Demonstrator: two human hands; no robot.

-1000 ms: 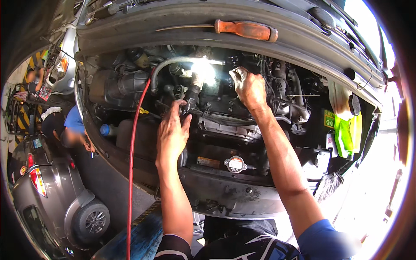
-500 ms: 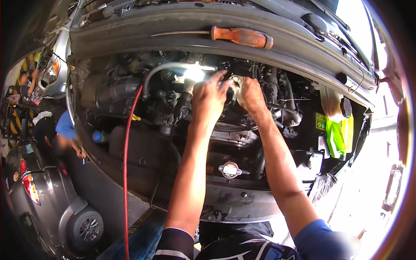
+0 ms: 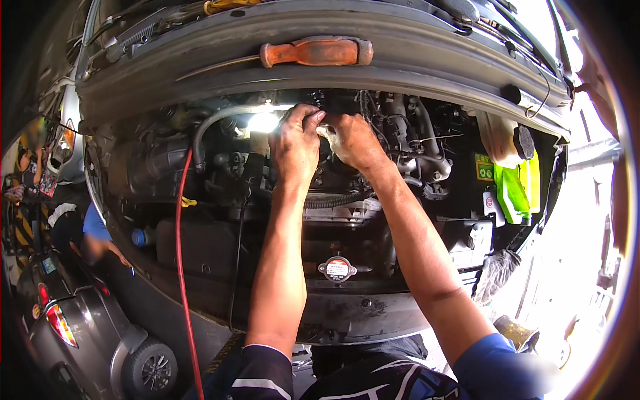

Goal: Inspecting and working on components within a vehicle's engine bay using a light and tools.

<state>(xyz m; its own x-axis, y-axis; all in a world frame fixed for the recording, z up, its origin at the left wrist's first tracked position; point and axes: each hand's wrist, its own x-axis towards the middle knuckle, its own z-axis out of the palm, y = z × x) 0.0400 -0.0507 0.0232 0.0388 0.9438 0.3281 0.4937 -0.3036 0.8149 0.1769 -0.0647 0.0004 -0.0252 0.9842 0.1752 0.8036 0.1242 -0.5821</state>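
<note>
My left hand (image 3: 295, 143) is at the upper middle of the engine bay, fingers curled closed near the end of a curved grey hose (image 3: 212, 120). My right hand (image 3: 352, 141) is right beside it, fingers closed on something small that I cannot make out. Both hands' fingertips meet over the dark engine (image 3: 319, 180), where the exact contact is hidden. A bright work light (image 3: 262, 123) glares just left of my hands. An orange-handled screwdriver (image 3: 317, 52) lies on the metal ledge (image 3: 433, 81) above them.
A red hose (image 3: 179, 247) runs down the left side. A radiator cap (image 3: 337, 269) sits near the front, and bright green cloth (image 3: 512, 190) hangs at the right. At left, a co-worker in blue (image 3: 97, 223) bends beside a dark car (image 3: 83, 320); another person (image 3: 30, 173) is farther back.
My left hand has moved up and right from lower on the engine to meet my right hand, its fingers now more curled. The whole view has shifted somewhat.
</note>
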